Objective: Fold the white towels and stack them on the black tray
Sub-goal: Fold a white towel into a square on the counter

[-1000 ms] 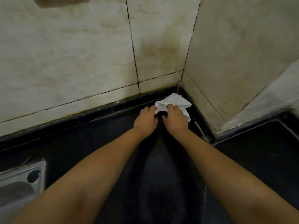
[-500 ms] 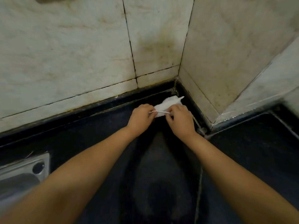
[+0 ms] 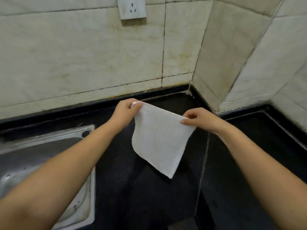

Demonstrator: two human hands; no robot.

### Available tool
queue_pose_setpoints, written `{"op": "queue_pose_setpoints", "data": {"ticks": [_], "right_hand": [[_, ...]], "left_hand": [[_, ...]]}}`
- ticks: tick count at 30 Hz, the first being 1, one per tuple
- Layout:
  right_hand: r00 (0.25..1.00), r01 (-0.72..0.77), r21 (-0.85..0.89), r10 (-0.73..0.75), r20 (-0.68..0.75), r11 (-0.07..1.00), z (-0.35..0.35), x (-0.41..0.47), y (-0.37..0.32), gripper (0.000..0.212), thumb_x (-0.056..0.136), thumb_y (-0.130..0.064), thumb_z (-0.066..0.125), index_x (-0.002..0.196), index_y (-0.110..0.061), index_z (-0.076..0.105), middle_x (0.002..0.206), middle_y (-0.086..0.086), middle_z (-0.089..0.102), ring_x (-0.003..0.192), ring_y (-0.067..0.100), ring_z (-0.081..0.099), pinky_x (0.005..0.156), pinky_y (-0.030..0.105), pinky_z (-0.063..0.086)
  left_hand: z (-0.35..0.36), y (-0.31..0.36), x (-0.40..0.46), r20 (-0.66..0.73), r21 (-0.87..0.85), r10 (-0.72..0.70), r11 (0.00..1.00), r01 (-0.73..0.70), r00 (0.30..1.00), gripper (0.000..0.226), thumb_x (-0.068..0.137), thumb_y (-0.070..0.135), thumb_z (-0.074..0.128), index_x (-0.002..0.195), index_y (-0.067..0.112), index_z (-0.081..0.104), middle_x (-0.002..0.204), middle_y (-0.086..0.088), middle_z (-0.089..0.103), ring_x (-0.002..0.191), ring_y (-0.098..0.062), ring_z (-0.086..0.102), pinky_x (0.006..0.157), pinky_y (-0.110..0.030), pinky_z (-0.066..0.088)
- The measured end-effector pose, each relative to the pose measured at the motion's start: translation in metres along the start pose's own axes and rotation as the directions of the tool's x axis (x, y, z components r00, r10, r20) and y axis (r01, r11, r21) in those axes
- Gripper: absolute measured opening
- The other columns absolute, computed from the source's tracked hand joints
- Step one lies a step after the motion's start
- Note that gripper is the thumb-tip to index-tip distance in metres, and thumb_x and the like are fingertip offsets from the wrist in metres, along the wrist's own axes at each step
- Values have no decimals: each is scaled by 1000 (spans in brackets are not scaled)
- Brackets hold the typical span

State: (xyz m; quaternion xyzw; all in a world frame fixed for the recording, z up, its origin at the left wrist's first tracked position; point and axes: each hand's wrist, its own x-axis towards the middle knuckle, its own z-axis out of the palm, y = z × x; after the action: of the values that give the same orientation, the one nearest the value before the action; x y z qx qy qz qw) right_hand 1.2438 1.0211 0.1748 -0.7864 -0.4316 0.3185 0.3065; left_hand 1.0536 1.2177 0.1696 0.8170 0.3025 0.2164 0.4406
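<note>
A white towel [image 3: 159, 138] hangs spread out in the air above the black counter [image 3: 149, 196], its lower corner pointing down. My left hand [image 3: 126, 112] pinches its upper left corner. My right hand [image 3: 199, 119] pinches the upper right corner. The towel is stretched between the two hands and looks flat, a single layer. No black tray can be told apart from the dark counter in this view.
A steel sink [image 3: 41, 155] lies at the left, set into the counter. Tiled walls [image 3: 83, 55] meet in a corner behind the hands, with a wall socket [image 3: 132, 8] above. A raised black ledge [image 3: 265, 127] runs at the right.
The towel lay crumpled in the counter's back corner under both hands. It has been lifted away from the corner and pulled open between them. The camera has tilted up.
</note>
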Motion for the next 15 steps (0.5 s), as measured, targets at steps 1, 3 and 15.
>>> {"op": "queue_pose_setpoints", "data": {"ticks": [1,3,15], "right_hand": [[998,8,3,-8,-55,1000,2,-4,-2,8,87,-26,66,85,-19,70,87,1,68,84,15,62,81,33,49],[983,59,113,-38,-180,992,7,-17,-9,7,88,-24,65,82,-20,68,86,2,67,84,16,61,82,35,48],[977,-97,316,150,-148,944,102,-144,51,5,89,-9,63,87,-4,65,71,0,61,63,4,54,57,8,42]], "left_hand": [[-6,-2,-9,-30,-38,-30,999,29,999,18,95,22,51,85,23,66,82,6,63,78,-11,56,74,-31,45],[-17,-4,-29,-86,-114,-62,992,52,994,20,94,22,53,81,29,66,84,1,66,81,-15,59,74,-34,47],[19,-76,-193,264,-237,-259,916,323,929,10,89,14,62,84,12,70,78,1,64,70,-1,56,71,-19,45]]}}
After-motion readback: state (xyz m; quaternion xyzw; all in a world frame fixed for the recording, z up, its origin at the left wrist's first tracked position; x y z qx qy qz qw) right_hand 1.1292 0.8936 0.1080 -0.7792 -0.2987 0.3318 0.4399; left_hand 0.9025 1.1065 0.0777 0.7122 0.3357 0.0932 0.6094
